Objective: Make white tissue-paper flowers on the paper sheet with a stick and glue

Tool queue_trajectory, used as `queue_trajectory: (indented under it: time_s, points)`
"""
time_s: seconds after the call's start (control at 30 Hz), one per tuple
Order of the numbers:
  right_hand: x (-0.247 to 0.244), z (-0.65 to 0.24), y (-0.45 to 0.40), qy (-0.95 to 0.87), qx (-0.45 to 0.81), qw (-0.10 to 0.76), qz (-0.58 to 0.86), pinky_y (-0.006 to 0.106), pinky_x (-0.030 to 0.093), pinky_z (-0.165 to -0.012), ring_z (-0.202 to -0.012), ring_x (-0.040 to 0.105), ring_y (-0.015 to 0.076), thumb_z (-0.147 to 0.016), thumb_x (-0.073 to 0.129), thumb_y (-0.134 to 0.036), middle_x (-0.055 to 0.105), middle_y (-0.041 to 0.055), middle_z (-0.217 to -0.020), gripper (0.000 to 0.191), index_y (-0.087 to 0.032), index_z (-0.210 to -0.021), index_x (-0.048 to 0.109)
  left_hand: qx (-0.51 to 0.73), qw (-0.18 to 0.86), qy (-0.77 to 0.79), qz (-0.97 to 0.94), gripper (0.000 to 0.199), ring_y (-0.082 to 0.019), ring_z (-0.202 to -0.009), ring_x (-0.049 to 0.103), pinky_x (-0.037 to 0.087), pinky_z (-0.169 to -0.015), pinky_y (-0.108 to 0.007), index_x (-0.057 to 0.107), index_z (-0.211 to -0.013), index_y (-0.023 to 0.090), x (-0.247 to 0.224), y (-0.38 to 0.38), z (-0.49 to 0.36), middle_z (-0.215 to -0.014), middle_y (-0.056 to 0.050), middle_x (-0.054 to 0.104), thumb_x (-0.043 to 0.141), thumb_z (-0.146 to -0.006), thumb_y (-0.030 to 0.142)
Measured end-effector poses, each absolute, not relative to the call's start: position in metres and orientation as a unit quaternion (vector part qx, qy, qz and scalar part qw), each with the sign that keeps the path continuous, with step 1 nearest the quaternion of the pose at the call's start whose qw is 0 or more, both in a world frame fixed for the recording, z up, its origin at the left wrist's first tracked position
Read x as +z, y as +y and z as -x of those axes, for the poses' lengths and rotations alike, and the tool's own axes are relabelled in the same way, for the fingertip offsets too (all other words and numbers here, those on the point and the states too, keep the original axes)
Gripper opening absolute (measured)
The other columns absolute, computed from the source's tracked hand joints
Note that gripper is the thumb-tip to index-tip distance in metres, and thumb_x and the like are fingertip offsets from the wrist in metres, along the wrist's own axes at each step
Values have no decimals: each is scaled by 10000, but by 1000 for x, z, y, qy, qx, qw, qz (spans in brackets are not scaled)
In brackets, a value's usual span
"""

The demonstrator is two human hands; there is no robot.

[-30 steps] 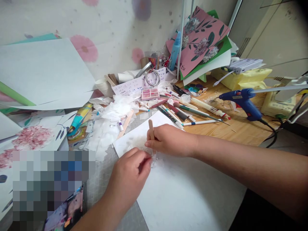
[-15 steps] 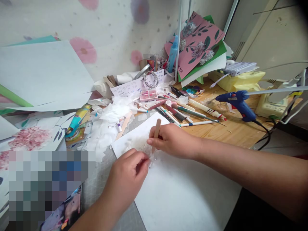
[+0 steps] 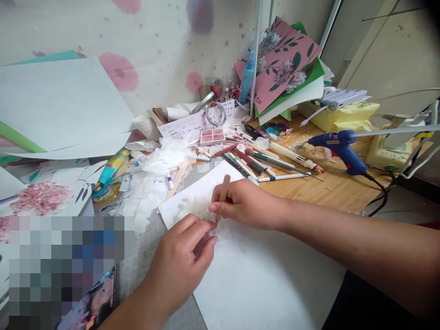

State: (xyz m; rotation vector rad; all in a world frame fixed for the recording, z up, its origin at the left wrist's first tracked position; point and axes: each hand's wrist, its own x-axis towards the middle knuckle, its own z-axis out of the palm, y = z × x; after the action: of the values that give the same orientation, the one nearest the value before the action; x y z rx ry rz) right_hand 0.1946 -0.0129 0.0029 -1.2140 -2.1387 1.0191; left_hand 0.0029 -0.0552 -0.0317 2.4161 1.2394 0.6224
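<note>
My right hand (image 3: 249, 204) grips a flat wooden craft stick (image 3: 225, 188) upright between thumb and fingers, its lower end down at a white paper sheet (image 3: 268, 275). Pale, whitish petal-like pieces (image 3: 195, 204) form a cluster on the upper part of that sheet, partly covered by both hands. My left hand (image 3: 185, 256) is beside the stick's lower end, thumb and index fingertip apart, the index close to or touching the stick. I see nothing clearly held in its fingers. A small clear glistening spot (image 3: 222, 225) lies by the stick's tip.
Torn white tissue (image 3: 151, 188) heaps left of the sheet. Pens and brushes (image 3: 257, 158) lie behind it, and a blue hot glue gun (image 3: 343, 146) stands at right with its cord. A grey cutting mat (image 3: 140, 259) lies underneath. A phone (image 3: 99, 298) is at lower left.
My left thumb and index finger have parted from a pinch, the thumb shifting lower. My right hand and the craft stick have dropped slightly toward the paper.
</note>
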Motion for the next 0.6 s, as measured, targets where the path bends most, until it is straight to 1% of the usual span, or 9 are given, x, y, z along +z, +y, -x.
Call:
queue_trajectory:
  time_s: [0.13,0.2,0.23,0.27,0.33,0.4,0.53,0.6]
  points:
    - [8,-204,-7,-738,381,310,462,227,374,-587,-608,530,115,-868,507,-273,573,-5,-640,212,-152,-700,555,212,189,451,-846,144,-123,-651,547,449,-595,-245,605,-890,208,-33,-56,-3,-779,-2,545,475,-844,170]
    - [12,-213,1,-733,352,343,470,230,379,-573,-591,507,116,-885,465,-321,529,-10,-628,262,-163,-681,511,205,188,458,-844,156,-135,-649,526,432,-589,-257,609,-854,204,-33,-58,-3,-753,-5,530,457,-845,167]
    - [13,-216,6,-743,326,344,472,228,384,-574,-597,504,116,-899,431,-340,519,-9,-639,285,-169,-681,494,201,186,460,-845,163,-141,-649,517,424,-589,-263,611,-838,203,-33,-58,-4,-742,-7,524,452,-844,165]
    - [15,-219,12,-761,295,330,474,225,390,-581,-615,510,116,-916,388,-351,528,-2,-667,303,-171,-695,490,196,184,463,-844,172,-147,-654,512,419,-593,-268,613,-824,203,-33,-59,-4,-736,-10,520,447,-842,159]
    - [18,-219,26,-799,231,277,482,220,406,-610,-672,540,118,-948,299,-339,576,19,-766,334,-168,-757,512,191,180,465,-845,184,-159,-674,509,413,-602,-275,617,-803,200,-32,-60,-4,-729,-16,519,445,-834,144]
    - [19,-211,42,-824,179,222,490,231,416,-666,-744,563,128,-954,292,-308,608,34,-850,325,-163,-811,546,190,173,466,-846,183,-169,-695,513,409,-607,-277,616,-784,197,-31,-61,-5,-728,-21,523,450,-822,130]
    - [16,-181,74,-848,105,117,505,302,431,-765,-840,574,171,-880,502,-242,615,52,-919,147,-149,-882,615,187,161,465,-850,160,-174,-704,520,403,-603,-278,605,-743,188,-30,-62,-4,-740,-30,539,472,-795,117]
    - [14,-168,89,-851,83,49,517,342,466,-772,-854,586,178,-873,557,-269,613,57,-978,165,-143,-960,617,189,159,463,-851,149,-174,-707,526,401,-600,-277,603,-736,184,-30,-62,-4,-748,-33,546,482,-779,107]
